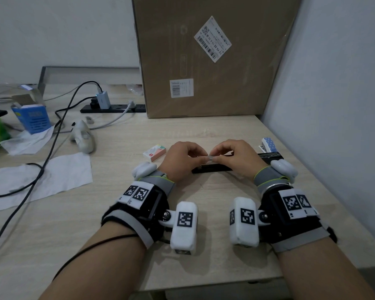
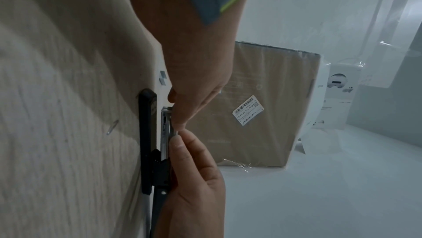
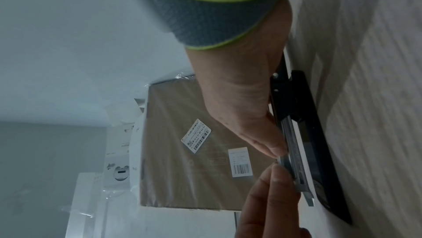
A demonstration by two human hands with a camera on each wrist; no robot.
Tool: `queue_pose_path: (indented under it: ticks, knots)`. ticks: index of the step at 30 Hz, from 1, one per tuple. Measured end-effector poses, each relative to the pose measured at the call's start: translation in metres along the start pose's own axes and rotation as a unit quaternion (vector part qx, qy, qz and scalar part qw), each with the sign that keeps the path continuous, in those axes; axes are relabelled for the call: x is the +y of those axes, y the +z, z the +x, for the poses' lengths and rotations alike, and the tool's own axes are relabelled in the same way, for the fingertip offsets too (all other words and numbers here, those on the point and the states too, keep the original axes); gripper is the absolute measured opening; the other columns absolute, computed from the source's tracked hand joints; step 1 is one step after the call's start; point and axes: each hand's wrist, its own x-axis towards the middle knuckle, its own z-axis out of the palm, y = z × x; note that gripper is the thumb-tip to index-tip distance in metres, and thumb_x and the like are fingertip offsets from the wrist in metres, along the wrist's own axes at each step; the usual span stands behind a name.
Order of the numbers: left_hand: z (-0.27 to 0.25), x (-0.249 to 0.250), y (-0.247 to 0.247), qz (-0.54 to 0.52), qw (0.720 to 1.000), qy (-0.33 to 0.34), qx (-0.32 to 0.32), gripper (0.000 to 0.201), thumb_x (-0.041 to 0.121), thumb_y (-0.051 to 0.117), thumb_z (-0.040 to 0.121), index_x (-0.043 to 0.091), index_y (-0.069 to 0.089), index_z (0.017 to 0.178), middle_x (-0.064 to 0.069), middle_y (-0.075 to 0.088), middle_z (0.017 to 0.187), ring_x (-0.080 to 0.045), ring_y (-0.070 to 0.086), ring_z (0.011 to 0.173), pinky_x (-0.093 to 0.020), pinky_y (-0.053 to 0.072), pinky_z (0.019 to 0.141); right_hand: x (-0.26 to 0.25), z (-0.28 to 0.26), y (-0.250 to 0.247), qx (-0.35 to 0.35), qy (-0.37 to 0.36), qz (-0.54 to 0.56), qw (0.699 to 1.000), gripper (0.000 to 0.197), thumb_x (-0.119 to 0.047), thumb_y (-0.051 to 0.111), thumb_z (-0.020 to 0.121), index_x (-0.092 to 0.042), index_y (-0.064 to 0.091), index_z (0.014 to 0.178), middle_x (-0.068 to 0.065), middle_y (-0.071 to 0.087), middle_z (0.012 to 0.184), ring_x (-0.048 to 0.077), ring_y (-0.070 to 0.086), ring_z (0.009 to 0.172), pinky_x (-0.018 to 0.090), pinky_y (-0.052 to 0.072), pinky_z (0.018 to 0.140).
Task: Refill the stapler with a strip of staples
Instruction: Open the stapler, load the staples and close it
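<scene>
A black stapler point(image 1: 212, 169) lies flat on the wooden table with its lid point(image 1: 268, 156) swung open to the right and its metal magazine point(image 2: 165, 130) bared. Just above the magazine, my left hand point(image 1: 205, 155) and my right hand point(image 1: 215, 155) meet fingertip to fingertip, and both pinch a short silver strip of staples point(image 1: 210, 157). In the right wrist view the strip of staples point(image 3: 283, 160) lies along the magazine point(image 3: 297, 167); whether it touches the channel I cannot tell. A small staple box point(image 1: 154, 152) lies to the left of my left hand.
A big cardboard box point(image 1: 210, 57) stands behind the stapler, and a wall point(image 1: 333, 105) closes the right side. A blue dotted object point(image 1: 268, 145) sits at the far right. Cables point(image 1: 52, 148), tissues point(image 1: 41, 176) and a power strip point(image 1: 113, 108) lie to the left. One loose staple point(image 2: 111, 127) lies near the stapler.
</scene>
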Motion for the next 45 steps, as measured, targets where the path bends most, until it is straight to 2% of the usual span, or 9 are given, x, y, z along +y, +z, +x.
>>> queue_pose_path:
  ticks: [8, 11, 15, 19, 22, 25, 33, 38, 45]
  knots:
    - [0.001, 0.000, 0.000, 0.059, 0.998, 0.006, 0.002, 0.013, 0.028, 0.071, 0.079, 0.016, 0.071, 0.084, 0.011, 0.064, 0.076, -0.006, 0.060, 0.076, -0.015, 0.044, 0.063, -0.001, -0.001, 0.000, 0.007, -0.011, -0.010, 1.000, 0.005, -0.017, 0.072, 0.078, -0.021, 0.074, 0.081, -0.004, 0.063, 0.084, 0.010, 0.057, 0.085, 0.019, 0.041, 0.072]
    - [-0.001, 0.001, -0.002, 0.085, 0.996, -0.009, -0.026, 0.020, 0.031, 0.071, 0.078, 0.017, 0.069, 0.091, 0.009, 0.065, 0.084, -0.006, 0.060, 0.078, -0.004, 0.040, 0.058, -0.001, -0.002, -0.001, 0.009, -0.007, -0.007, 1.000, 0.012, -0.017, 0.074, 0.076, -0.018, 0.075, 0.088, -0.005, 0.064, 0.086, 0.010, 0.057, 0.087, 0.018, 0.039, 0.074]
    - [-0.001, -0.001, -0.007, 0.104, 0.992, -0.045, -0.049, 0.024, 0.028, 0.072, 0.078, 0.016, 0.068, 0.098, 0.015, 0.059, 0.075, 0.003, 0.053, 0.063, 0.005, 0.034, 0.049, 0.000, -0.004, -0.005, 0.080, 0.002, 0.000, 0.997, 0.014, -0.017, 0.070, 0.078, -0.018, 0.074, 0.092, -0.006, 0.067, 0.091, 0.011, 0.058, 0.093, 0.002, 0.036, 0.078]
    - [-0.001, -0.005, -0.012, 0.109, 0.991, -0.069, -0.047, 0.025, 0.032, 0.074, 0.076, 0.017, 0.070, 0.096, 0.013, 0.060, 0.074, 0.003, 0.052, 0.063, 0.003, 0.035, 0.046, 0.011, -0.006, -0.017, 0.275, 0.092, -0.065, 0.955, 0.017, -0.021, 0.058, 0.080, -0.025, 0.072, 0.090, -0.003, 0.071, 0.102, 0.024, 0.061, 0.104, 0.041, 0.045, 0.096]
    - [-0.002, -0.006, -0.013, 0.132, 0.986, -0.071, -0.070, 0.033, 0.040, 0.077, 0.071, 0.024, 0.067, 0.099, 0.009, 0.062, 0.091, -0.001, 0.054, 0.077, -0.003, 0.035, 0.053, 0.021, -0.012, -0.032, 0.327, 0.244, -0.093, 0.908, 0.027, -0.018, 0.051, 0.083, -0.023, 0.067, 0.104, 0.008, 0.063, 0.118, 0.035, 0.053, 0.114, 0.041, 0.042, 0.096]
    - [-0.002, -0.009, -0.015, 0.153, 0.983, -0.062, -0.079, 0.038, 0.040, 0.077, 0.070, 0.025, 0.065, 0.102, 0.010, 0.058, 0.098, -0.005, 0.052, 0.088, -0.006, 0.032, 0.062, 0.029, -0.012, -0.036, 0.303, 0.312, -0.103, 0.894, 0.031, -0.015, 0.050, 0.085, -0.015, 0.062, 0.114, 0.018, 0.055, 0.126, 0.041, 0.048, 0.118, 0.040, 0.040, 0.095]
    - [0.003, -0.021, -0.016, 0.141, 0.987, -0.048, -0.060, 0.031, 0.039, 0.078, 0.069, 0.023, 0.070, 0.095, 0.016, 0.055, 0.075, -0.001, 0.051, 0.071, -0.015, 0.040, 0.065, 0.031, -0.012, -0.038, 0.331, 0.351, -0.138, 0.865, 0.030, -0.020, 0.042, 0.092, -0.009, 0.066, 0.107, 0.023, 0.047, 0.124, 0.043, 0.046, 0.113, 0.043, 0.039, 0.093]
    - [0.006, -0.026, -0.016, 0.139, 0.988, -0.044, -0.044, 0.029, 0.032, 0.074, 0.076, 0.020, 0.070, 0.101, 0.003, 0.057, 0.090, -0.011, 0.053, 0.081, -0.031, 0.047, 0.081, 0.032, -0.013, -0.040, 0.318, 0.331, -0.127, 0.879, 0.031, -0.018, 0.043, 0.092, -0.008, 0.068, 0.106, 0.024, 0.052, 0.123, 0.045, 0.051, 0.109, 0.041, 0.043, 0.089]
    - [0.007, -0.028, -0.015, 0.113, 0.992, -0.049, -0.024, 0.028, 0.031, 0.071, 0.078, 0.023, 0.069, 0.105, 0.008, 0.052, 0.089, -0.011, 0.051, 0.082, -0.024, 0.038, 0.076, 0.042, -0.030, -0.056, 0.210, 0.295, -0.006, 0.932, 0.025, -0.018, 0.067, 0.080, -0.011, 0.068, 0.103, 0.012, 0.068, 0.112, 0.029, 0.061, 0.102, 0.032, 0.044, 0.089]
